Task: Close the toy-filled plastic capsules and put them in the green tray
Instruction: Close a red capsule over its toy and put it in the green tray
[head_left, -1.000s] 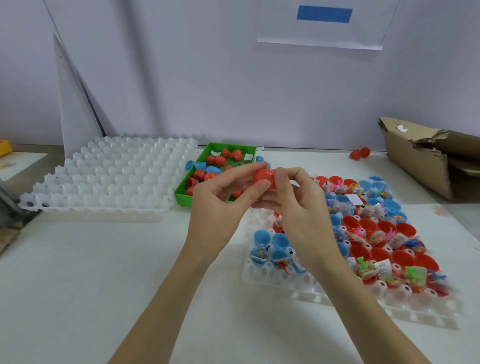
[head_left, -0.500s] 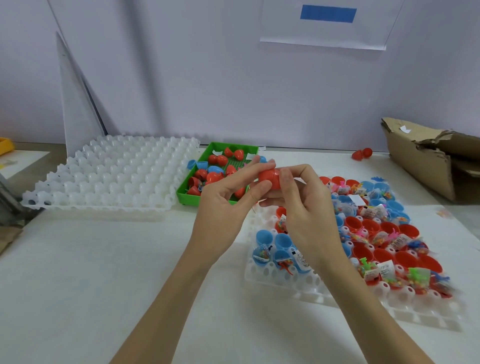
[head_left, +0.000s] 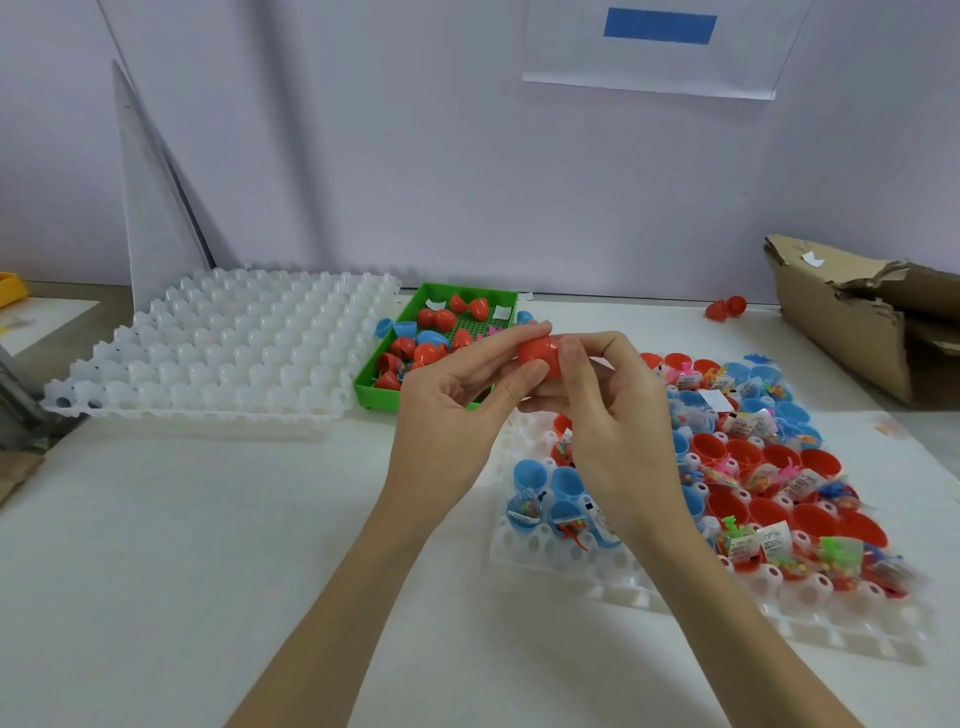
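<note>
Red capsule (head_left: 540, 356) held in air above table (head_left: 208, 545), just in front of green tray (head_left: 382, 387), between both hands. Left hand (head_left: 457, 410) pinches it thumb-and-forefinger; right hand (head_left: 608, 415) has fingers curled on other half. Seam hidden — cannot tell if fully snapped.

Step judged: pressing halves shut. Squeeze straight along axis, halves aligned, no toy packet caught in seam. Then short reach to tray — set among closed capsules. Many open capsules wait in white holder (head_left: 545, 551) near right.
</note>
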